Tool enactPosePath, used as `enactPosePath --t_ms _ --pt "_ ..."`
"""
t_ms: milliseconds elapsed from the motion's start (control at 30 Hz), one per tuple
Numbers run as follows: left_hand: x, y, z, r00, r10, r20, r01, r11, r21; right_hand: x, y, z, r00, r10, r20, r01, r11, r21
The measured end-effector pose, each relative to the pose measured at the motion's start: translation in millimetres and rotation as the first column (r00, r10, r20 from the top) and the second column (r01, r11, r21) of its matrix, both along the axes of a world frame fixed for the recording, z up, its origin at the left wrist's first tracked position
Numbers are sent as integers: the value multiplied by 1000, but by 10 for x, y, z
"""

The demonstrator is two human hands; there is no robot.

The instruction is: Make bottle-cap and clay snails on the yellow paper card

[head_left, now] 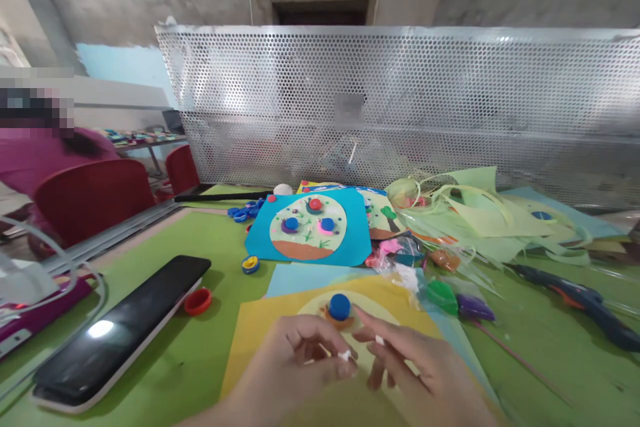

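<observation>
My left hand (305, 353) pinches a small white piece of modelling clay (345, 355) between thumb and fingertips. Close beside it, my right hand (410, 353) has its index finger stretched forward and another small white bit (380, 340) between its fingers. Both hands are over a yellow sheet (255, 327) bearing a pale round piece of paper (373, 300). On that round piece sits a blue bottle cap (340, 307) with orange-brown clay around its base. My hands hide the lower part of the sheet.
Behind lies a blue card (357, 227) with caps and clay shapes. Clay bags (443, 297) and a glue gun (585, 300) lie right. A phone (125, 327), red cap (198, 301) and power strip (30, 327) are left. A perforated metal screen (425, 107) stands behind; a person (55, 147) sits far left.
</observation>
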State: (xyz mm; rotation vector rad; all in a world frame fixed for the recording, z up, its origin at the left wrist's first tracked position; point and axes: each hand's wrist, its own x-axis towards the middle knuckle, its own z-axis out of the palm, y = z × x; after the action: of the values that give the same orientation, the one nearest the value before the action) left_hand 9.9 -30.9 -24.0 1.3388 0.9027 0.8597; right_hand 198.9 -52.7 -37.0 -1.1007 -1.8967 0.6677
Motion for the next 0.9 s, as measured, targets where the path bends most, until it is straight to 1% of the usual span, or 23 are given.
enactPosePath --t_ms 67,100,133,167,200,233,267,300,333,400,433,500,567,633,700,767,833,900 --pt "-7 -6 50 996 38 -79 -32 996 83 -32 -15 -15 997 26 -70 -34 993 -111" --pt "-13 -9 73 988 67 -141 -44 985 165 -53 -27 -13 993 24 -115 -45 983 -179" --pt "-22 -12 89 974 100 -206 -39 960 278 -75 -40 -4 987 11 -162 -53 966 -254" --pt "-32 -15 95 955 124 -270 -4 914 407 -96 -54 11 979 -1 -205 -68 941 -331" --pt "-42 -16 90 935 140 -326 60 845 532 -114 -68 30 971 -19 -239 -82 911 -404" --pt "-53 -15 76 915 152 -375 136 758 638 -128 -81 51 965 -37 -261 -92 881 -464" --pt "-64 -13 55 899 161 -407 204 668 715 -137 -92 74 963 -55 -266 -91 857 -507" --pt "-74 -8 31 898 166 -408 240 591 770 -143 -100 95 966 -72 -248 -75 840 -537" --pt "-83 -1 6 907 173 -384 246 521 817 -144 -104 112 973 -87 -214 -48 829 -557" --pt "-98 18 -30 939 185 -289 196 401 895 -143 -100 128 984 -105 -146 3 818 -575" --pt "-102 27 -39 951 185 -249 174 346 922 -143 -92 124 984 -111 -138 9 812 -583" --pt "-102 39 -38 954 198 -225 172 256 951 -154 -70 95 976 -101 -192 -34 803 -595" --pt "-81 38 -22 937 250 -245 203 183 962 -187 -54 55 961 -80 -264 -89 814 -574" --pt "-43 27 -5 918 326 -225 204 97 974 -240 -59 33 944 -64 -322 -132 825 -549" --pt "2 13 8 905 378 -196 204 18 979 -297 -87 37 913 -68 -402 -182 815 -550" --pt "37 3 17 898 397 -189 218 -27 976 -336 -124 46 862 -106 -495 -230 789 -570" --pt "55 -8 23 884 412 -221 261 -42 964 -345 -150 25 819 -188 -543 -217 774 -594" --pt "58 -22 27 862 441 -251 301 -47 952 -334 -159 -38 808 -222 -546 -211 756 -620"
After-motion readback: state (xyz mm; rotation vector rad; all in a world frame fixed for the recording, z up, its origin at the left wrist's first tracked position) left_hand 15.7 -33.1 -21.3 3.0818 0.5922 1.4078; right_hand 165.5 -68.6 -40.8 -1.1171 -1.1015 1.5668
